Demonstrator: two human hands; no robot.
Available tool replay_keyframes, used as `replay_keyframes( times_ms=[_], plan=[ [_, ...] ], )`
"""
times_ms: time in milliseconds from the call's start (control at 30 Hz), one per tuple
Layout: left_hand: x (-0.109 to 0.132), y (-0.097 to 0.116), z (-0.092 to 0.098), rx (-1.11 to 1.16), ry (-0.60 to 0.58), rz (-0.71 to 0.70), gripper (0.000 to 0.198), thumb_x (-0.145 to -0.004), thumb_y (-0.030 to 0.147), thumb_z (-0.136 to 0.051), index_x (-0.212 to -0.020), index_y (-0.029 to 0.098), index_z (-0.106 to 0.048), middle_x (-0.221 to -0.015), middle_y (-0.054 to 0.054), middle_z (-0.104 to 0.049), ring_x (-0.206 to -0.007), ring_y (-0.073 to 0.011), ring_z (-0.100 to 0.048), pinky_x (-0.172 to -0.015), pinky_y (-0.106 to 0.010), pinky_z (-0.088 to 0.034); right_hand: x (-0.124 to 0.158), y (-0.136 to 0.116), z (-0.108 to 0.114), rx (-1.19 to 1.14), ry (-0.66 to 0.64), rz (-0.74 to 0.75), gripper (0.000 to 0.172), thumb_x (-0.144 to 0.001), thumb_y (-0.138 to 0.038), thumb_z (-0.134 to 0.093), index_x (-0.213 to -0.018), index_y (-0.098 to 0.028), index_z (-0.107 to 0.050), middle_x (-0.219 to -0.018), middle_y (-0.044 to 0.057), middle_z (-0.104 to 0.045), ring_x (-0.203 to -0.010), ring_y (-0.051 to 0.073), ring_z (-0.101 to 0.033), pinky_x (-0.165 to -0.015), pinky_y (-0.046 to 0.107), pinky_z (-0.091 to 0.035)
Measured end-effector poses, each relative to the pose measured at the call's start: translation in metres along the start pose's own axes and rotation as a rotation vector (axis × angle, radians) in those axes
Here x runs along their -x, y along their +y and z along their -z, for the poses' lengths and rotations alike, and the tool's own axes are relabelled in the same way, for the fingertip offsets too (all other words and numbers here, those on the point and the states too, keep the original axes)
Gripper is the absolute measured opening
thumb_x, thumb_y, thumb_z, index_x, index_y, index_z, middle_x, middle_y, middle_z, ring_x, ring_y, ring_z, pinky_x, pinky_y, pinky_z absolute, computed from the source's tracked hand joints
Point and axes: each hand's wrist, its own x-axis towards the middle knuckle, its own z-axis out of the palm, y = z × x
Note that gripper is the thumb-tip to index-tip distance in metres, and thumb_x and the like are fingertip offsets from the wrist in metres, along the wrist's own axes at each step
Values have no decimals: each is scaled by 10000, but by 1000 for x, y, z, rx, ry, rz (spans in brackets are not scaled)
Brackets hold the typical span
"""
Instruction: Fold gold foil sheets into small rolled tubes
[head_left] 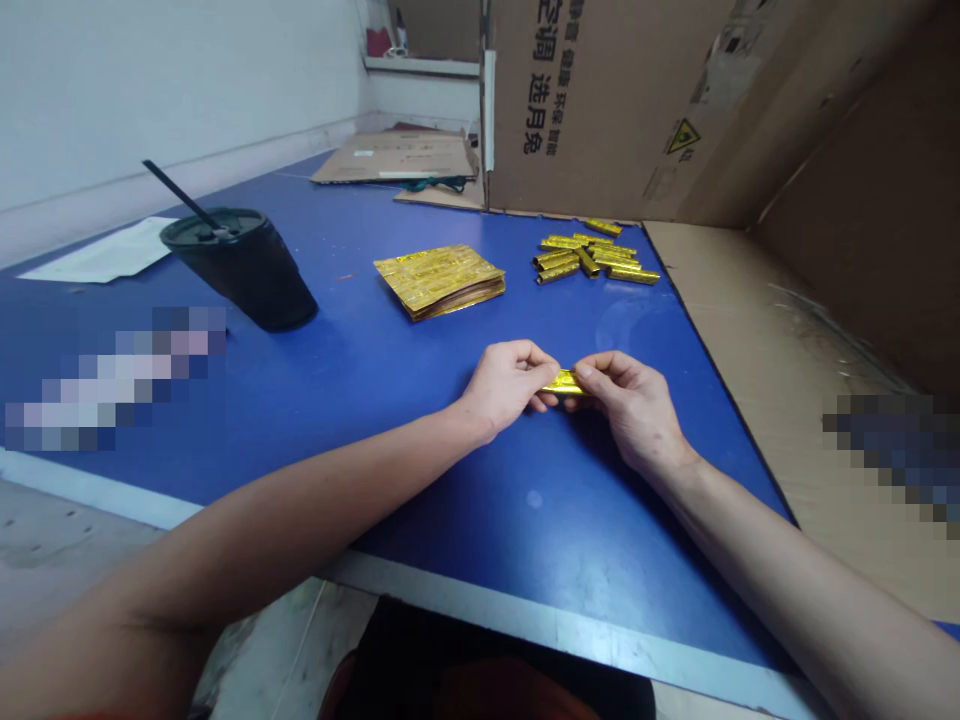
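Observation:
Between both hands, just above the blue table, is a piece of shiny gold foil paper (564, 383), folded or rolled narrow. My left hand (511, 382) pinches its left end between thumb and fingers. At the right end, my right hand (628, 400) grips it the same way. Beyond my hands lies a stack of gold foil paper sheets (442, 275). Farther right, several rolled gold paper tubes (592, 252) sit in a loose pile. The ends of the held paper are hidden by my fingers.
A dark cup (247, 265) with a black straw stands on the left of the blue table (360, 390), near a white paper sheet (105, 250). Flat cardboard (405, 155) lies at the back. A large cardboard box (600, 110) walls off the back right.

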Motion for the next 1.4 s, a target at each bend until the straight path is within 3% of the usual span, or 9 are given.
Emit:
replay_keyframes(
  times_ms=[467, 967, 1167, 1400],
  plan=[
    [1, 2, -1, 65, 15, 42, 46, -785, 103, -531, -739, 100, -534, -579, 2, -579, -443, -78, -564, -392, -162, -434, -2, 2, 0, -43, 60, 13, 134, -650, -289, -664, -676, -182, -587, -553, -34, -590, -455, 108, -540, -483, 250, -426],
    [-2, -1, 2, 12, 67, -38, 73, -756, 91, -563, -685, 105, -551, -533, 15, -573, -423, -59, -544, -397, -147, -421, -4, 1, 2, -24, 115, 15, 154, -630, -312, -680, -648, -180, -604, -516, -27, -599, -420, 105, -537, -434, 239, -423],
    [-2, -1, 1, 76, 4, 11, 52, -769, 156, -574, -748, 119, -544, -589, 8, -598, -461, -77, -571, -407, -161, -433, -4, 1, 3, -1, 162, 51, 151, -650, -320, -668, -656, -185, -601, -549, -27, -596, -429, 109, -538, -440, 247, -421],
    [-1, -3, 2, 54, 33, -35, 31, -751, 102, -566, -721, 109, -562, -540, 15, -578, -460, -74, -569, -417, -152, -432, -3, 3, 4, 54, 73, 78, 150, -676, -324, -655, -704, -183, -611, -539, -23, -603, -474, 120, -551, -491, 254, -427]
  ],
)
